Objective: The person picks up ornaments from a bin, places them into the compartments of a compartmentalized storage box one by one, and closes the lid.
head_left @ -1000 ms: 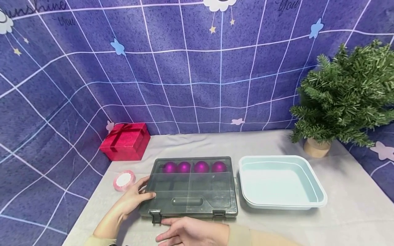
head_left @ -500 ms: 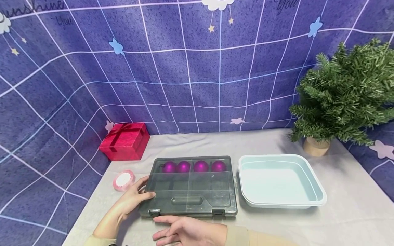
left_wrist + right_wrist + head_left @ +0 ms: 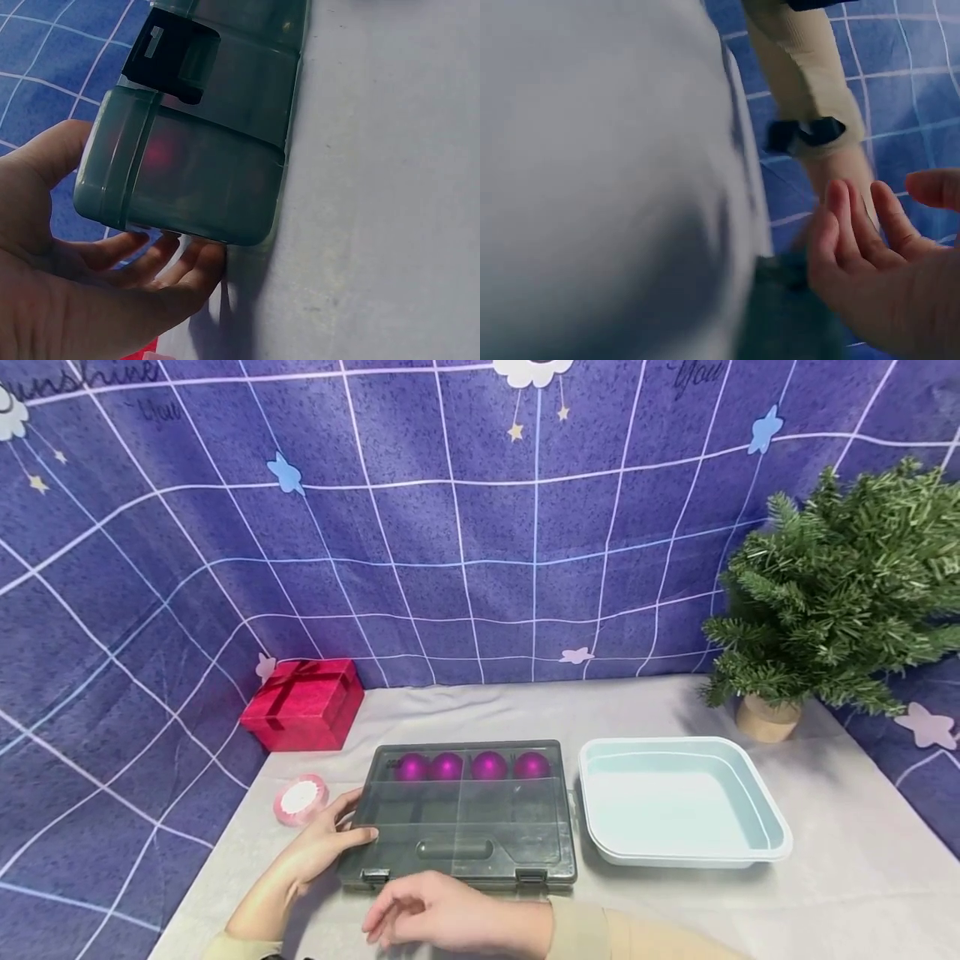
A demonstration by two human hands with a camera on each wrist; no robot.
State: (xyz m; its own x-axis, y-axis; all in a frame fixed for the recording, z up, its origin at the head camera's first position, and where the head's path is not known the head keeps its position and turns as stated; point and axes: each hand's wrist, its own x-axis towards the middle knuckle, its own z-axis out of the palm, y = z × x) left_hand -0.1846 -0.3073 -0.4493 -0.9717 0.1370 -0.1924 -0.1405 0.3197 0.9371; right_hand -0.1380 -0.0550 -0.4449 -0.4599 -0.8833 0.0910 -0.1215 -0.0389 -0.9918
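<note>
A smoky, see-through plastic storage case (image 3: 487, 810) lies flat with its lid down. Several shiny purple balls (image 3: 489, 767) show through the lid along its back row. At the case's left side my left hand (image 3: 324, 842) grips it, thumb on the lid's edge and fingers against the side. In the left wrist view, a dark latch (image 3: 169, 56) lies against the front face. Just before the case's front edge, my right hand (image 3: 431, 910) hangs with loosely curled fingers and holds nothing. The right wrist view is blurred around the case (image 3: 787, 315).
To the right of the case stands a pale blue tray (image 3: 686, 860). A roll of pink ribbon (image 3: 302, 800) lies beside my left hand, with a red gift box (image 3: 303, 706) behind it. A small artificial fir tree (image 3: 832, 593) occupies the back right corner.
The left front latch, hanging down a second ago, now sits up against the case. My right hand's pointing fingers have curled loosely in front of it. My left hand stays put.
</note>
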